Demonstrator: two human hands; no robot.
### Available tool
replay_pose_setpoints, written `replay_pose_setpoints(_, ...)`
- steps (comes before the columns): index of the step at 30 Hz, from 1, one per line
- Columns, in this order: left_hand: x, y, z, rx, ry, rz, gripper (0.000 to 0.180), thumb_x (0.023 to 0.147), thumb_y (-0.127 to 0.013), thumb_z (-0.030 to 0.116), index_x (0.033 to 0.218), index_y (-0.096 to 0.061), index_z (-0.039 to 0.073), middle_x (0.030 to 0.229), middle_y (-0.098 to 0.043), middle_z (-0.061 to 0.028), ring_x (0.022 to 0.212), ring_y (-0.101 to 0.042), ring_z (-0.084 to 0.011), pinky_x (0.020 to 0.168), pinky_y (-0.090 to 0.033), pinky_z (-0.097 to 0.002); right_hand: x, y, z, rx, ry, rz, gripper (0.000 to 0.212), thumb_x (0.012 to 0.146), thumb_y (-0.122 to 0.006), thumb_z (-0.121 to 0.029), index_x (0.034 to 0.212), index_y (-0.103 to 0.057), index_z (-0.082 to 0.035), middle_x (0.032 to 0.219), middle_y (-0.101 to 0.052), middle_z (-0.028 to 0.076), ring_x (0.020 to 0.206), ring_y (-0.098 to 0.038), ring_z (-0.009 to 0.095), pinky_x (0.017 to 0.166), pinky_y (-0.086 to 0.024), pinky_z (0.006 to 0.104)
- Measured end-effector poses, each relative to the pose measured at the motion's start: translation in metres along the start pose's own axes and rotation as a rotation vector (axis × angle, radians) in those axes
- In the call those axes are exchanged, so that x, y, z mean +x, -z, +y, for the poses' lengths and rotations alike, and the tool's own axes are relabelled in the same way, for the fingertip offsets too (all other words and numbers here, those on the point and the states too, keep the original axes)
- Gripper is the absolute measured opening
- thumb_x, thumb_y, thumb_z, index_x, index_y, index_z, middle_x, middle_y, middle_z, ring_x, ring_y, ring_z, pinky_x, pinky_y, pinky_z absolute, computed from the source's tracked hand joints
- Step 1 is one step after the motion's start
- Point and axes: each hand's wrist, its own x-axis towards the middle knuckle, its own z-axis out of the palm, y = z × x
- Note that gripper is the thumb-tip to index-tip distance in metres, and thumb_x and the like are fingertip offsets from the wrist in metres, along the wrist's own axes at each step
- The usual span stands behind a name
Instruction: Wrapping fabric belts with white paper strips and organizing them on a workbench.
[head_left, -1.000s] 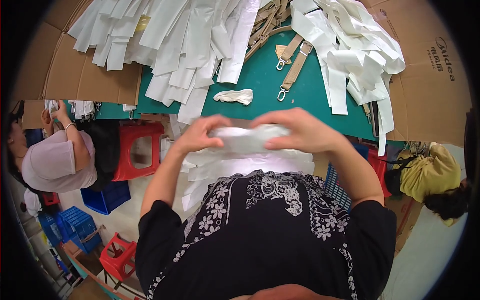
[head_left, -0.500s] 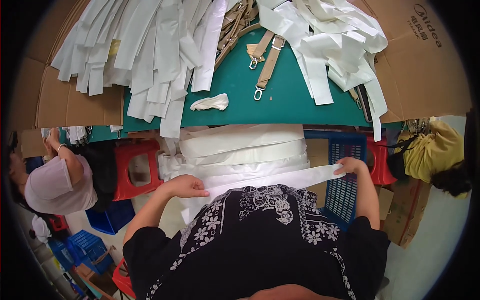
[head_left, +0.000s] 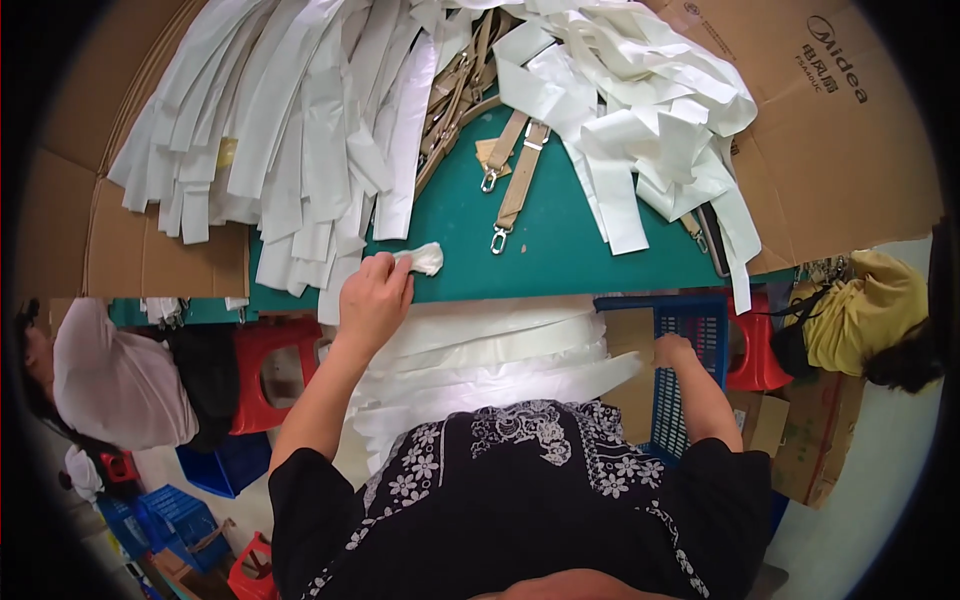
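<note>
Taken the left hand (head_left: 375, 300) away from the loose white strip (head_left: 590, 378), held half a second ago near both ends across the front of the body, and reached up to the front of the green table (head_left: 460, 285); now touching the left end of the crumpled white bundle (head_left: 427, 259) there. Apparently shifted, then, from the strip to the bundle, judging by the hands alone. Bent the left fingers over the bundle, nearly closed together, covering its left end and leaving the right end in view; cannot tell whether pinching it or only touching it. Brought the right hand (head_left: 674, 350) just past the strip's right end, in front of the blue basket (head_left: 715, 345); curled at the fingers, but too small and turned away to show, so cannot tell how far open or whether holding anything. Left the strip lying over the layered white strips (head_left: 490, 335), between the table edge and the black patterned shirt (head_left: 500, 500). Kept the bundle on the table near its front edge, just right of the hanging ends of the left heap of strips (head_left: 320, 150), apart from the beige strap (head_left: 518, 190) with its metal clasp
</note>
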Motion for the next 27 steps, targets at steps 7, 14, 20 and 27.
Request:
replay_pose_setpoints(7, 0.023, -0.002, -0.020, -0.026, -0.053, -0.056, 0.010, 0.074, -0.067, 0.013, 0.080, -0.061, 0.008, 0.073, -0.050, -0.0039, 0.065, -0.054, -0.0207, 0.053, -0.043, -0.0326, -0.087, 0.144, -0.051, 0.604, 0.667, -0.022, 0.036, 0.080, -0.064, -0.038, 0.094, -0.067, -0.006, 0.082, -0.067, 0.009, 0.075, -0.063, 0.020, 0.071, -0.050, 0.0335)
replay_pose_setpoints(14, 0.072, 0.014, 0.006, -0.267, 0.112, -0.125, 0.012, 0.079, -0.066, 0.019, 0.079, -0.061, 0.008, 0.073, -0.054, -0.0054, 0.065, -0.057, -0.0243, 0.054, -0.044, -0.0352, -0.113, 0.276, -0.111, 0.660, 0.633, 1.083, 0.022, 0.082, -0.062, -0.015, 0.104, -0.064, -0.011, 0.090, -0.065, 0.006, 0.077, -0.062, 0.020, 0.067, -0.048, 0.0312)
replay_pose_setpoints(20, 0.148, -0.019, 0.020, -0.333, 0.023, 0.015, 0.012, 0.080, -0.063, 0.020, 0.082, -0.062, 0.009, 0.075, -0.057, -0.0058, 0.069, -0.058, -0.0257, 0.057, -0.046, -0.0370, -0.083, 0.319, -0.157, 0.359, 1.002, 1.314, 0.030, 0.079, -0.062, -0.013, 0.109, -0.061, -0.014, 0.117, -0.054, 0.008, 0.112, -0.050, 0.027, 0.091, -0.042, 0.0376)
replay_pose_setpoints(27, 0.197, -0.019, 0.001, -0.567, 0.139, -0.139, 0.017, 0.080, -0.066, 0.018, 0.088, -0.066, 0.003, 0.074, -0.064, -0.0065, 0.063, -0.056, -0.0144, 0.057, -0.045, -0.0274, -0.062, 0.300, -0.143, 0.404, 1.057, 1.176, 0.031, 0.071, -0.067, -0.010, 0.101, -0.060, -0.012, 0.113, -0.054, 0.008, 0.115, -0.047, 0.027, 0.093, -0.039, 0.0389)
